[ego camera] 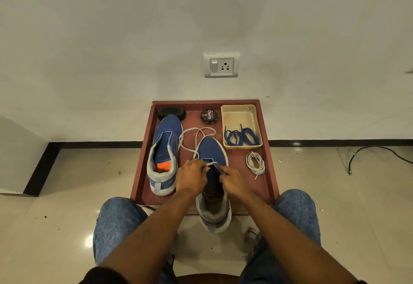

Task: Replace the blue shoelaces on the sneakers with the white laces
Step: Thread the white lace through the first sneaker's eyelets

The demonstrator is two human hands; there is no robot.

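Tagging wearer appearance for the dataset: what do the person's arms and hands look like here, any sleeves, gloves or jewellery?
Both forearms are bare down to the left hand and right hand. No gloves, and no watch, ring or band shows on wrists or fingers. Dark sleeve edges, apparently black, appear only near the elbows at the frame's bottom. Blue denim jeans cover the legs.

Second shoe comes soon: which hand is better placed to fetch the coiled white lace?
Right, probably. The coiled white lace lies on the tray's right side, just beyond the right hand; the left hand would have to cross the sneaker.
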